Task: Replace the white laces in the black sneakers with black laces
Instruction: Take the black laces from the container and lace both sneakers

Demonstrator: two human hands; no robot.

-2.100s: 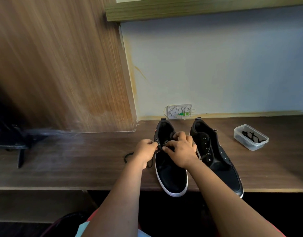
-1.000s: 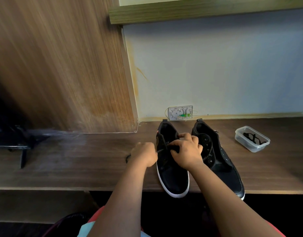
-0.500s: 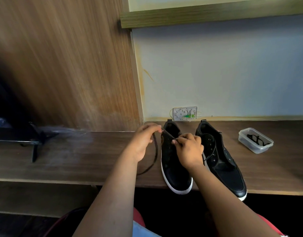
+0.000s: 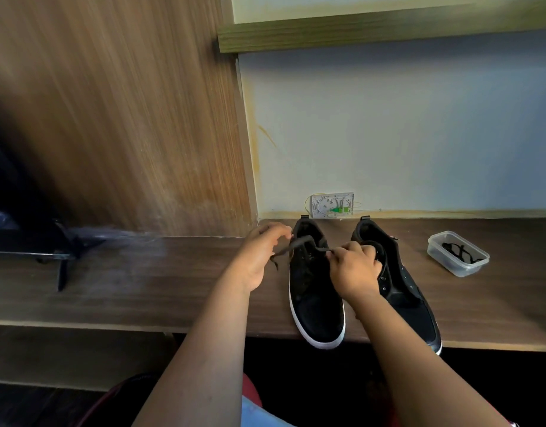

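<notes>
Pinching the black lace over the left sneaker on the shelf, left hand and right hand finish it; the right sneaker seems unlaced, its lace probably in the box.

From my remote view, the right hand covers the eyelets between the two sneakers. Left of the left sneaker, a dark object is edge-cropped and blurred. I cannot resolve the lacing there.
</notes>
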